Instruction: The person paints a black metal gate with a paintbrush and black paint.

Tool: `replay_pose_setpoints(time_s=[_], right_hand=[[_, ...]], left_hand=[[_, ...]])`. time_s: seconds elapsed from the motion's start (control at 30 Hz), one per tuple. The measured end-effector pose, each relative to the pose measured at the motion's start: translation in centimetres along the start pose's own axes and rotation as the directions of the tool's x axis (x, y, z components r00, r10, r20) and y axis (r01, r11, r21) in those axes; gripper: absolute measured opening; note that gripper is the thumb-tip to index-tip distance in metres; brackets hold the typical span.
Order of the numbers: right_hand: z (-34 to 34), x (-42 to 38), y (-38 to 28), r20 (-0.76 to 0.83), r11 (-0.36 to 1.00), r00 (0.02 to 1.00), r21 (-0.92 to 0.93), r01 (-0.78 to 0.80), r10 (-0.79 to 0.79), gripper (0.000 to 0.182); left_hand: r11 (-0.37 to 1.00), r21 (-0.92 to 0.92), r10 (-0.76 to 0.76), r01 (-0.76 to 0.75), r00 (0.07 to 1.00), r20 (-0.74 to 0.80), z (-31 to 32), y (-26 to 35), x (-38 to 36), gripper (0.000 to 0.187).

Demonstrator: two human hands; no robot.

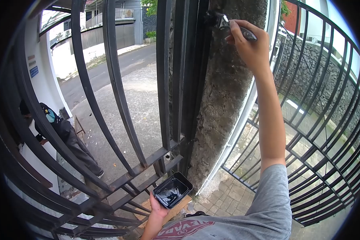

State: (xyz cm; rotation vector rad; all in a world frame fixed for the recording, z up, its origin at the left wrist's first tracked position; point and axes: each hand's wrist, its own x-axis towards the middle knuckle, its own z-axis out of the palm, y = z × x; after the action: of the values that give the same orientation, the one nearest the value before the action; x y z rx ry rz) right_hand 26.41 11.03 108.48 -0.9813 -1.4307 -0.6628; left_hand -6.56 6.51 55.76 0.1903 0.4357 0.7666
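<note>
My right hand [250, 48] is raised and closed around the handle of a paintbrush [225, 20]. The dark bristles touch or nearly touch the black metal gate post [194, 60], where it meets the rough concrete pillar [224, 92]; exact contact is hard to see. Low down, my left hand [158, 208] grips a black plastic container [160, 187] from its left side. Wet, shiny black paint [170, 197] covers part of its bottom. Most of the left fingers are hidden beneath the container.
Black gate bars [116, 80] and a lower crossbar [148, 160] stand to the left. A white pipe [228, 150] runs along the pillar, with a black fence [308, 132] at right. Beneath the container lies a wooden board [180, 208]. Another person [68, 132] stands beyond the bars.
</note>
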Motion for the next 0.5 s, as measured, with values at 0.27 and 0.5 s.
replay_pose_setpoints(time_s=[0.27, 0.5], right_hand=[[1.0, -2.7, 2.8, 0.036, 0.988, 0.999, -0.153, 0.008, -0.003, 0.019], [1.5, 0.0, 2.0, -0.116, 0.913, 0.921, -0.226, 0.340, -0.371, 0.018]], left_hand=[[1.000, -0.029, -0.006, 0.006, 1.000, -0.012, 0.2, -0.1, 0.0, 0.078], [0.999, -0.035, -0.031, 0.032, 0.999, 0.007, 0.7, -0.3, 0.2, 0.078]])
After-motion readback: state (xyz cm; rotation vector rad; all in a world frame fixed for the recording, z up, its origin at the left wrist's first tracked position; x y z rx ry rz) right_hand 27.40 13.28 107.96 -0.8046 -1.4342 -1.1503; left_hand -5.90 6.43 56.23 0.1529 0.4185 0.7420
